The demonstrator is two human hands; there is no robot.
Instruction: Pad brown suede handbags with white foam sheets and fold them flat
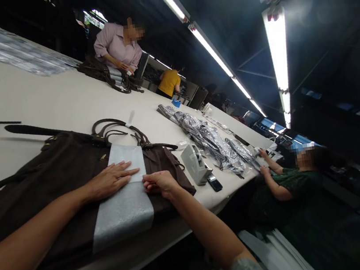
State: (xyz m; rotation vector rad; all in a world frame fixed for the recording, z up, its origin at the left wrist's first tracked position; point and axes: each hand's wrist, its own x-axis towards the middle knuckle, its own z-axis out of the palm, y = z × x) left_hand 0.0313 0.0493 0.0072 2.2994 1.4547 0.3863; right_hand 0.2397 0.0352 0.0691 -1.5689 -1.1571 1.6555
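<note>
A dark brown bag [54, 170] with looped handles [114, 124] lies on the table in front of me. Around its middle runs a band of pale foam wrap [124, 214]. My left hand [112, 179] rests flat on the foam, fingers stretched out and pointing right. At the foam's right edge, my right hand [160, 183] has its fingertips pinched together. Whatever sits between those fingertips is too small to make out. A tape dispenser [195, 165] stands just right of the bag, with a dark phone [214, 182] beside it.
Bags in clear plastic [203, 134] are heaped beyond the dispenser. At the far side a person in a pink shirt [118, 43] handles another brown bag. A person in dark green [295, 190] works at the right. Flat plastic sheets [3, 43] cover the table's far left.
</note>
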